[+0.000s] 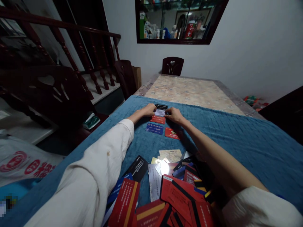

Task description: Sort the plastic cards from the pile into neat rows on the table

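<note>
Both arms reach forward over a blue cloth. My left hand (149,109) and my right hand (173,114) pinch the two ends of a pale card (160,112), which lies or hovers low over the cloth; I cannot tell which. Just beyond it is a black card (161,106). Nearer me, an orange-red card (157,119) sits right below the pale one. A blue card (154,128) and a red card with a green picture (172,133) lie side by side closer still. By my forearms spreads a loose heap of mixed cards (177,192), many of them red.
The blue cloth (227,151) covers the near part of a patterned table (189,90). Dark wooden chairs (172,64) stand at its far end and left side. At left are a railing (71,28) and a white plastic bag (21,160).
</note>
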`<action>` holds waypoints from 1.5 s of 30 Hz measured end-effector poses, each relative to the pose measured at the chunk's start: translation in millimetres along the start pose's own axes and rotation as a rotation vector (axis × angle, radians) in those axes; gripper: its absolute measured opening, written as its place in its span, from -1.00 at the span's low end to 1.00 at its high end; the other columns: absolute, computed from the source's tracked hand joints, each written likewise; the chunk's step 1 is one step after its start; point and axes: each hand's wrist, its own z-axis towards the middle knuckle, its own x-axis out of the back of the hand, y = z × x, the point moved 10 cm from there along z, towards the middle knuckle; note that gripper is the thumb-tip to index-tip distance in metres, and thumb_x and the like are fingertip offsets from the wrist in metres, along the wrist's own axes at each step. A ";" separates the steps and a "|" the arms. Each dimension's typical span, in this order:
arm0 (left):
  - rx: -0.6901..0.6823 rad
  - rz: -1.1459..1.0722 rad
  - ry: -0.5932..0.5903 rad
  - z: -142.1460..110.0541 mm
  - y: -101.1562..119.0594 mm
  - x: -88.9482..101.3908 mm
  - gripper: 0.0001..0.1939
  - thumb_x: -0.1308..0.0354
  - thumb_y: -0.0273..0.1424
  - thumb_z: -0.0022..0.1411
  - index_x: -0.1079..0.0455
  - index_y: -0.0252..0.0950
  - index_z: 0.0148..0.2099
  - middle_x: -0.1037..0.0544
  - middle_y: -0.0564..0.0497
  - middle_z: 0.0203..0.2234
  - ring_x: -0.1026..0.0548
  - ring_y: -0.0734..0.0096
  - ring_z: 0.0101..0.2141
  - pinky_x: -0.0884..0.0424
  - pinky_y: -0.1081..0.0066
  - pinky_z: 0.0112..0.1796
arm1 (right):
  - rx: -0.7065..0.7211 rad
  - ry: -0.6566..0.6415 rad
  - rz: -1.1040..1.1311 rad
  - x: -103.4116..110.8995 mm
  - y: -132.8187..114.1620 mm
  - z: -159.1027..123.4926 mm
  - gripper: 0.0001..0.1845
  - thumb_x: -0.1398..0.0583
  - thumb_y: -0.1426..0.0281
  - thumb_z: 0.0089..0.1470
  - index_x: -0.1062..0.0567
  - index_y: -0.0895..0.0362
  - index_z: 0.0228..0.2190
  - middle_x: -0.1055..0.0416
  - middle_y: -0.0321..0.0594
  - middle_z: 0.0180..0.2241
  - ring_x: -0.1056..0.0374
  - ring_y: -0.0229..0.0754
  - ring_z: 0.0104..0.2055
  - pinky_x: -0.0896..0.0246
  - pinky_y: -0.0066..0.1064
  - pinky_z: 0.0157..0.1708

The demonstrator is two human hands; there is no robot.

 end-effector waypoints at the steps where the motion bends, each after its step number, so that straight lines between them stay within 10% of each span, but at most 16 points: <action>1: 0.001 0.001 0.001 0.3 -0.4 -0.4 -0.69 -0.13 -0.54 0.05 -0.56 -0.36 -0.13 -0.60 -0.09 -0.19 -0.52 0.21 -0.11 -0.43 0.42 -0.10 | 0.000 0.002 0.001 -0.3 0.1 0.0 -0.71 -0.27 0.36 0.04 -0.64 0.14 -0.16 -0.55 -0.12 -0.15 -0.43 -0.13 -0.16 -0.26 -0.44 -0.13; 17: 0.045 -0.023 -0.013 5.2 -5.2 -1.6 -0.67 -0.13 -0.55 0.04 -0.56 -0.32 -0.12 -0.63 -0.03 -0.23 -0.53 0.29 -0.14 -0.42 0.49 -0.12 | -0.024 -0.029 0.089 2.0 -0.9 -3.5 -0.68 -0.27 0.41 0.05 -0.62 0.19 -0.12 -0.59 -0.11 -0.18 -0.48 -0.09 -0.13 -0.29 -0.42 -0.12; 30: 0.045 -0.036 0.044 -13.0 9.8 18.0 -0.66 -0.11 -0.54 0.11 -0.56 -0.37 -0.07 -0.63 -0.09 -0.14 -0.52 0.22 -0.04 -0.40 0.48 -0.04 | 0.036 0.015 0.192 47.3 2.6 -53.1 -0.61 -0.21 0.49 0.08 -0.58 0.18 -0.03 -0.57 -0.11 -0.04 -0.47 -0.10 -0.05 -0.34 -0.37 -0.04; 45: -0.248 0.009 0.132 -69.4 110.7 30.0 -0.63 -0.07 -0.51 0.17 -0.52 -0.40 0.01 -0.53 -0.19 -0.05 -0.51 0.19 -0.05 -0.42 0.34 0.00 | 0.237 0.102 0.238 91.0 -10.8 -162.2 -0.72 -0.18 0.48 0.10 -0.62 0.12 -0.17 -0.57 -0.12 -0.16 -0.46 -0.13 -0.18 -0.34 -0.34 -0.16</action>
